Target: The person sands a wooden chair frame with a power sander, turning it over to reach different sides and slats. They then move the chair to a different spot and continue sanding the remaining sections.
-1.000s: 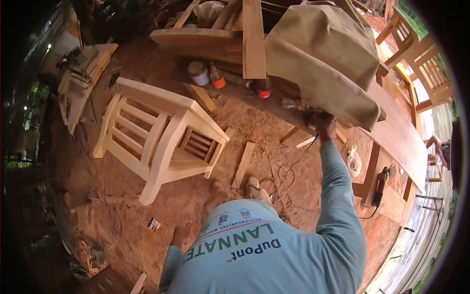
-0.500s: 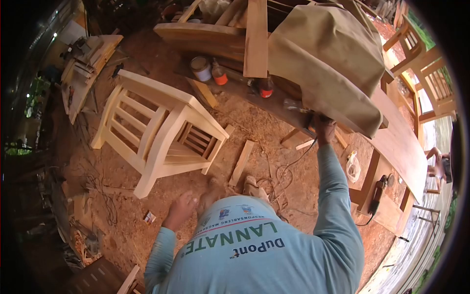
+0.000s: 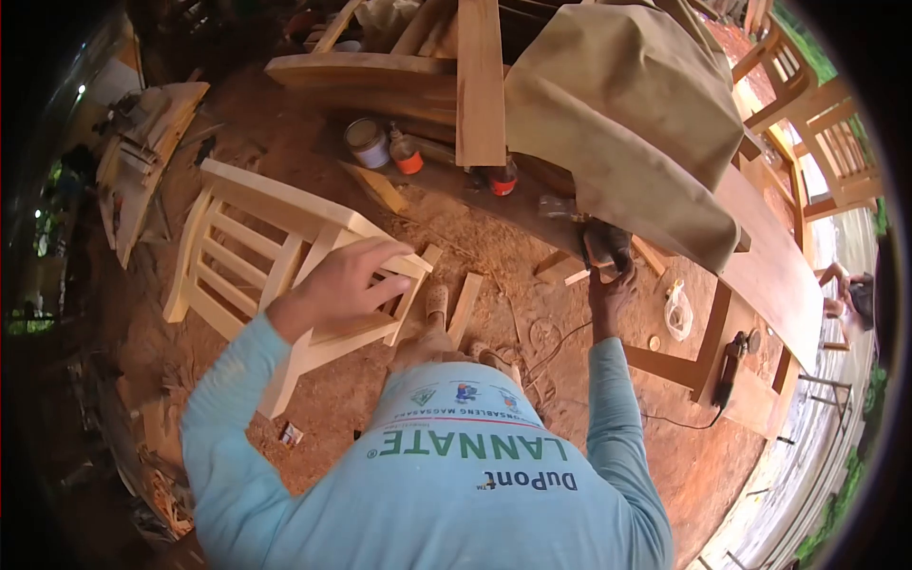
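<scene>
My right hand (image 3: 612, 293) is closed around a dark corded power tool (image 3: 604, 245), just below the hanging edge of a tan cloth (image 3: 632, 114). The tool's exact kind does not show clearly. My left hand (image 3: 344, 283) is raised with its fingers apart and nothing in them. It overlaps the near end of an unfinished wooden chair (image 3: 294, 204) lying tipped on the dirt floor. A plank bench (image 3: 518, 211) runs beside the tool. On it are a paint can (image 3: 367, 142) and two bottles with orange-red labels, one of them a glass bottle (image 3: 407, 152).
A loose wood strip (image 3: 465, 309) lies by my feet. To the right, an angle grinder (image 3: 732, 369) rests on wooden framing near a broad panel (image 3: 774, 261). A plastic bag (image 3: 677, 312) lies on the ground. Another person (image 3: 850, 293) is at the far right.
My left hand has risen from beside my body to over the chair. The dark tool has come out from the bench edge in my right hand. My view and feet have shifted.
</scene>
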The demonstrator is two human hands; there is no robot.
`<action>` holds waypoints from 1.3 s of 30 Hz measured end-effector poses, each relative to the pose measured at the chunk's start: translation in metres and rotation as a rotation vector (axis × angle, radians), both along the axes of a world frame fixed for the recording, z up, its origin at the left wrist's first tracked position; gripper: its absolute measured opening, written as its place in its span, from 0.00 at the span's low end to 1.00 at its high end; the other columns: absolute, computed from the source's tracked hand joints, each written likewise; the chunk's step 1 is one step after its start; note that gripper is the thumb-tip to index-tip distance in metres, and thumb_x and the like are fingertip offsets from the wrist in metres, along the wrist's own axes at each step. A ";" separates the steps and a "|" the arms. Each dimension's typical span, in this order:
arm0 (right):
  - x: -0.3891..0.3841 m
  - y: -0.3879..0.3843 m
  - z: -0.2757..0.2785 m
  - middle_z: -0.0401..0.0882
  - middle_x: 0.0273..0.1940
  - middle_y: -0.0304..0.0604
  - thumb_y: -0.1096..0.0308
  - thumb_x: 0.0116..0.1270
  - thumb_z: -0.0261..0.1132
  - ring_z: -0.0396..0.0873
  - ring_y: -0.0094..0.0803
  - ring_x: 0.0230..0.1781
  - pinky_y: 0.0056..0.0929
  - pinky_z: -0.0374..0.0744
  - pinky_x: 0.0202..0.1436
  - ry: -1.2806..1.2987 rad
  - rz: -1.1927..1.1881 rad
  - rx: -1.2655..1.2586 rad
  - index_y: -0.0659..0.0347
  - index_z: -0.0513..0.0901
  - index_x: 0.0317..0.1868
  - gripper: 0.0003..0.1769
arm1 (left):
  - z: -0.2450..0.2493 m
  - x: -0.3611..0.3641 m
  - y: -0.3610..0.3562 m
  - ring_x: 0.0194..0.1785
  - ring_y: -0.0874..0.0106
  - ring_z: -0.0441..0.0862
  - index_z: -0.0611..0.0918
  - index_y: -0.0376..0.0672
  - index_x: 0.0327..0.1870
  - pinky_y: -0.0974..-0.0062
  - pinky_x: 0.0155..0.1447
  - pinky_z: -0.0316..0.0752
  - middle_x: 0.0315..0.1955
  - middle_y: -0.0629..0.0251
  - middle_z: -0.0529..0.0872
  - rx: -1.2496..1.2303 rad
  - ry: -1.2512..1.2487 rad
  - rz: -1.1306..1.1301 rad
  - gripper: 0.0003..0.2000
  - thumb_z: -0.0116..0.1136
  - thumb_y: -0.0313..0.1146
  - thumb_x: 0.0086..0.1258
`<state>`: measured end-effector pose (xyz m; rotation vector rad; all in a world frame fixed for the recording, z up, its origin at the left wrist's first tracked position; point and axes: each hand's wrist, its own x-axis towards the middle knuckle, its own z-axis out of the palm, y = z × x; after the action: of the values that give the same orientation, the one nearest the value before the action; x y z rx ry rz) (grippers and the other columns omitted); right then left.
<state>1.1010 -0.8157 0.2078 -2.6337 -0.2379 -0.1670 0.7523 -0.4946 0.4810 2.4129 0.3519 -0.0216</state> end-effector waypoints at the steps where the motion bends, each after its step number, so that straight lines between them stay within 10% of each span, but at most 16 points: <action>1: 0.002 0.002 -0.002 0.66 0.77 0.54 0.46 0.59 0.75 0.67 0.60 0.73 0.60 0.65 0.75 -0.043 -0.022 -0.006 0.59 0.67 0.78 0.51 | -0.011 0.015 0.015 0.63 0.49 0.84 0.81 0.36 0.66 0.59 0.68 0.78 0.59 0.46 0.86 0.025 0.020 -0.078 0.26 0.63 0.47 0.76; 7: 0.006 0.029 0.011 0.69 0.74 0.57 0.57 0.62 0.70 0.69 0.60 0.72 0.60 0.66 0.74 -0.334 -0.085 -0.089 0.63 0.70 0.75 0.42 | -0.075 0.110 0.097 0.65 0.48 0.82 0.81 0.37 0.68 0.53 0.70 0.76 0.61 0.43 0.84 0.146 0.431 -0.398 0.31 0.60 0.54 0.75; 13: -0.032 0.123 0.022 0.78 0.62 0.58 0.66 0.57 0.79 0.77 0.61 0.63 0.55 0.78 0.65 -0.306 0.360 0.157 0.66 0.76 0.65 0.36 | -0.191 0.208 0.137 0.59 0.50 0.88 0.83 0.35 0.64 0.53 0.63 0.82 0.54 0.43 0.90 0.368 0.674 -0.634 0.30 0.62 0.51 0.71; 24: 0.013 0.271 -0.038 0.82 0.57 0.59 0.59 0.62 0.80 0.81 0.56 0.59 0.49 0.82 0.63 -0.155 0.687 -0.079 0.69 0.77 0.63 0.35 | -0.313 0.261 0.092 0.57 0.52 0.87 0.85 0.41 0.59 0.49 0.58 0.82 0.52 0.52 0.89 0.015 0.230 0.499 0.27 0.73 0.49 0.64; 36: 0.065 0.213 -0.100 0.81 0.60 0.60 0.57 0.63 0.80 0.82 0.54 0.60 0.48 0.82 0.63 0.109 0.480 0.304 0.70 0.77 0.64 0.36 | -0.357 0.276 0.074 0.74 0.41 0.69 0.64 0.32 0.78 0.37 0.67 0.72 0.74 0.37 0.68 0.243 0.134 0.656 0.46 0.70 0.53 0.65; 39: 0.064 0.214 -0.107 0.80 0.61 0.61 0.56 0.63 0.80 0.82 0.53 0.60 0.48 0.82 0.63 0.069 0.461 0.307 0.70 0.76 0.64 0.37 | -0.337 0.285 0.085 0.78 0.42 0.66 0.61 0.36 0.81 0.37 0.69 0.71 0.77 0.42 0.66 -0.155 0.290 0.704 0.48 0.69 0.55 0.67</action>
<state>1.1653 -0.6022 0.1010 -2.2092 -0.7228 0.0417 1.0374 -0.4093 0.1438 2.0148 1.2613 -0.0797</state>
